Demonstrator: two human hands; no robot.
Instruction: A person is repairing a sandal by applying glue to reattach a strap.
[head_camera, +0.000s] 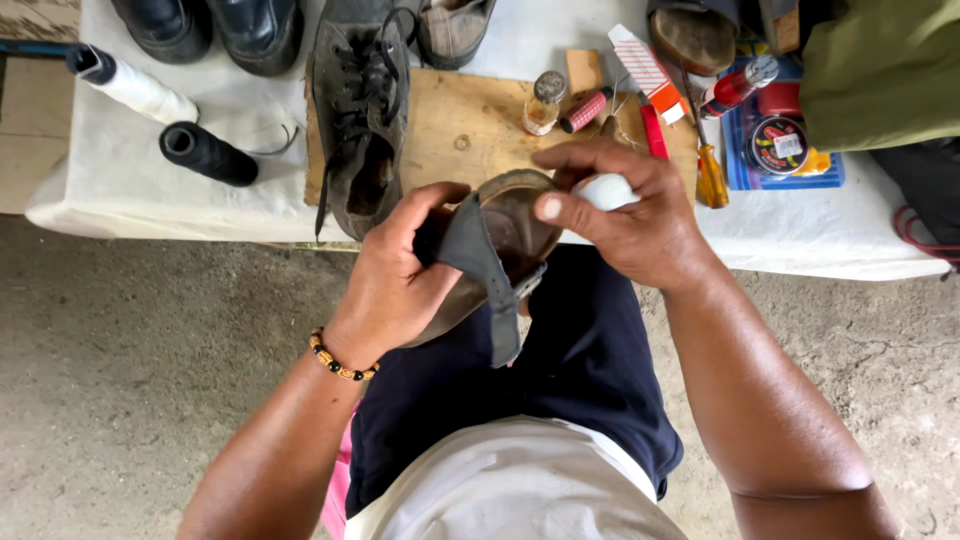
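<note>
My left hand (395, 285) grips a worn brown sandal (520, 230) over my lap, thumb on its edge. A dark grey strap (490, 275) hangs down from the sandal across its insole. My right hand (625, 215) presses fingers onto the sandal's upper part and closes around a small white rounded object (607, 190), partly hidden in the palm. A beaded bracelet (340, 362) circles my left wrist.
A cloth-covered table (230, 190) holds a wooden board (470, 120), a black laced shoe (362, 115), black (207, 153) and white (135, 87) thread spools, a small jar (544, 102), a yellow-handled screwdriver (711, 175), a red-capped tube (737, 87), a round tin (778, 145). Concrete floor lies below.
</note>
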